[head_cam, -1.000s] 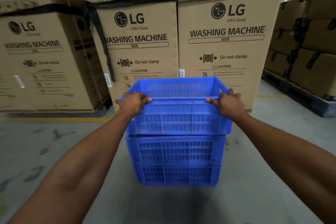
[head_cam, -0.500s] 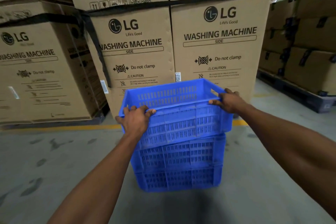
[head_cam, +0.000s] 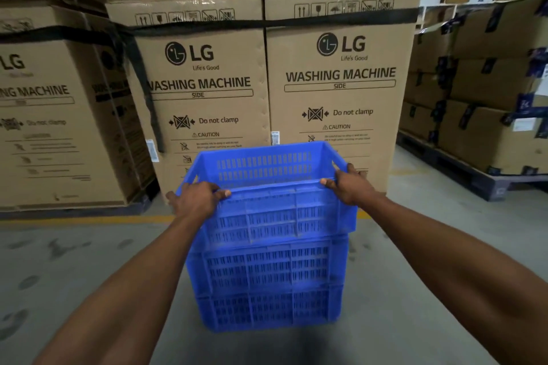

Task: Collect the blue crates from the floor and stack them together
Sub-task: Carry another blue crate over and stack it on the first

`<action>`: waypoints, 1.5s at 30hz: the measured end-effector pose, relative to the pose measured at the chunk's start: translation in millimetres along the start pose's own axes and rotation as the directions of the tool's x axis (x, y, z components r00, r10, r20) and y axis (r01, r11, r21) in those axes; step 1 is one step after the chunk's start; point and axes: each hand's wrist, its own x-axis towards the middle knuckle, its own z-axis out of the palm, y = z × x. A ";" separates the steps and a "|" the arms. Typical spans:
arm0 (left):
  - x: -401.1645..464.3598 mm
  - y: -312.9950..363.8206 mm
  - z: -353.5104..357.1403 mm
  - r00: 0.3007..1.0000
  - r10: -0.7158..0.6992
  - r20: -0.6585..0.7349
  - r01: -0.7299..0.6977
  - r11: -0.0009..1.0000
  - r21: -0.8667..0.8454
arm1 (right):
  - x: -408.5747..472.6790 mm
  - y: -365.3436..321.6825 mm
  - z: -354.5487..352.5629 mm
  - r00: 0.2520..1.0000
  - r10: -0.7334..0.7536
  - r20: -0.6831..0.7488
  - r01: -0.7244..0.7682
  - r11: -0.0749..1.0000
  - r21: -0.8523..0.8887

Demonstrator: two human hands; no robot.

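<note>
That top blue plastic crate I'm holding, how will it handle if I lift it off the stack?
The top blue slotted plastic crate looks empty with perforated walls, so probably light. Its ribbed sides suggest it stays stiff. Both hands, left and right, grip the near rim only, so it may tilt away.

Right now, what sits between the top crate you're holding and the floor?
In the head view, the top crate rests on stacked blue crates standing on the floor.

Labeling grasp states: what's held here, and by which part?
The top blue crate of the stack, held by its near rim: left hand at the near-left corner, right hand at the near-right corner.
</note>
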 end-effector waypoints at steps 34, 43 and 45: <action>-10.6 -27.1 3.5 0.999 -0.002 -0.042 0.004 1.000 0.031 | 39.6 0.0 24.3 0.994 0.054 0.094 -0.050 0.998 -0.046; -15.6 -25.3 20.9 0.997 -0.040 -0.067 0.040 0.999 0.004 | 1.2 -12.5 22.9 0.999 -0.007 0.036 0.009 0.997 -0.075; 12.8 -46.3 20.8 0.999 -0.027 -0.028 0.027 0.999 0.016 | -0.5 -20.9 28.5 0.999 0.012 0.037 -0.011 1.000 -0.020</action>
